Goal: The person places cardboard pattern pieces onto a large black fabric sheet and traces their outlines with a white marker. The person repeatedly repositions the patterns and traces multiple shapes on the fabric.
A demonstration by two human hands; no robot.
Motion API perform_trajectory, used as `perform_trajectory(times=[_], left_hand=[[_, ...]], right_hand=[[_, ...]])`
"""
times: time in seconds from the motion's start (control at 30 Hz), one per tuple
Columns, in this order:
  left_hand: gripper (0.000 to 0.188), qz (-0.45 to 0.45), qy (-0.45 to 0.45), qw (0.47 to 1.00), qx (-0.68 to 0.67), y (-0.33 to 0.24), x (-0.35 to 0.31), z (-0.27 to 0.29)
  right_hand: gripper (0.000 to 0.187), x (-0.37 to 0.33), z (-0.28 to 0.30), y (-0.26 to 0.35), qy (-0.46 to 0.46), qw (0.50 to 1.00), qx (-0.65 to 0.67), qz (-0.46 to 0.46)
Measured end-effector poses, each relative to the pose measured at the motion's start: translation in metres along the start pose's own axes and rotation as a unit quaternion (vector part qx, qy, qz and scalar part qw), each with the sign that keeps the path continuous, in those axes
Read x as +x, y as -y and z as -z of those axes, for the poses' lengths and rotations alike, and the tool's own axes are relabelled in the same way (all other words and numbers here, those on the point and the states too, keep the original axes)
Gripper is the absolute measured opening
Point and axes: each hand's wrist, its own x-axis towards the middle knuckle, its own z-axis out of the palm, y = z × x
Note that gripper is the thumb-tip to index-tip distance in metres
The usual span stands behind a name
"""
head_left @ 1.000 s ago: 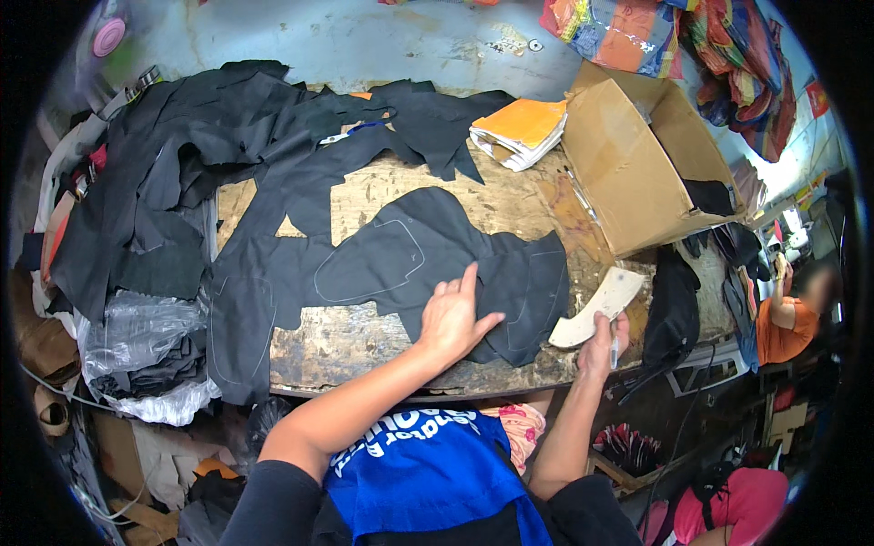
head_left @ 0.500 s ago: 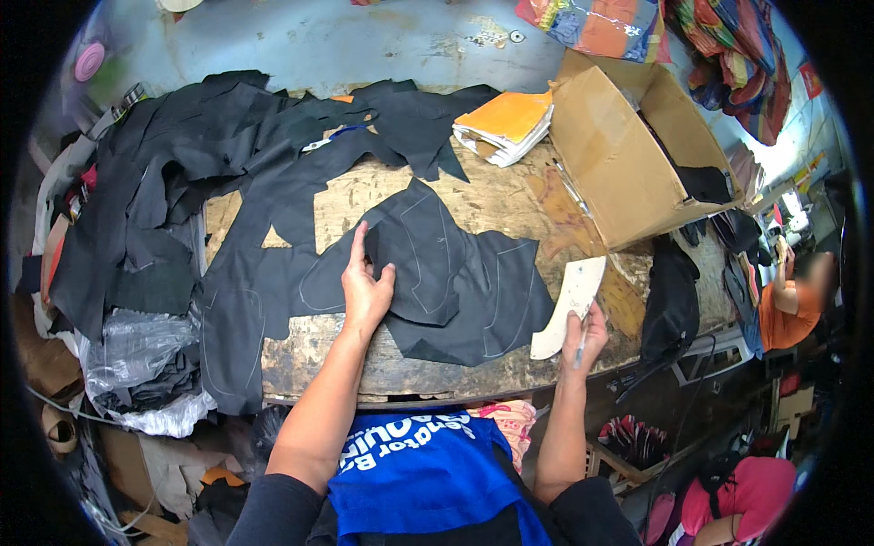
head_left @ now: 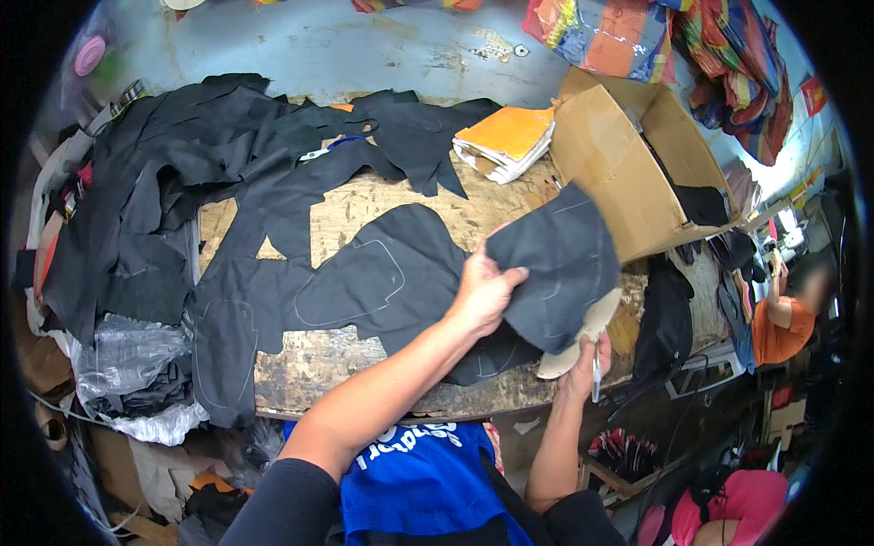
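My left hand (head_left: 484, 293) grips a cut piece of black leather-like sheet (head_left: 555, 268) and holds it up off the bench, thumb on top. Faint chalk-like lines run across this piece. My right hand (head_left: 583, 369) holds a beige pattern template (head_left: 601, 314), partly hidden behind the raised piece, together with a slim pen-like marker (head_left: 596, 378). Left of my hands lies more black sheet (head_left: 364, 282) with a pale shoe-part outline drawn on it. A further outlined piece (head_left: 225, 350) hangs toward the front edge at the left.
A wooden bench (head_left: 309, 364) carries heaped black sheet (head_left: 182, 155) at the left. At the back stand an orange-topped paper stack (head_left: 505, 132) and an open cardboard box (head_left: 619, 168). Scissors (head_left: 319, 152) lie among the scraps. A person in orange (head_left: 787, 328) sits far right.
My left hand has moved right and lifted a black sheet piece that lay on the bench. That piece now overlaps the template in my right hand, which has moved slightly down.
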Motion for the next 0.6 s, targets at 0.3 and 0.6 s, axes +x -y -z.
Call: perform_trajectory(times=[0.3,0.6], left_hand=[[0.083,-0.143,0.069,0.633,0.758,-0.025,-0.088,0.045],[0.032,-0.239,0.084,0.688,0.68,-0.029,-0.162,0.103]], right_hand=[[0.034,0.025,-0.002,0.077,-0.042,0.997,-0.064,0.032],[0.031,-0.029,-0.089,0.032,0.174,0.937,-0.292,0.084]])
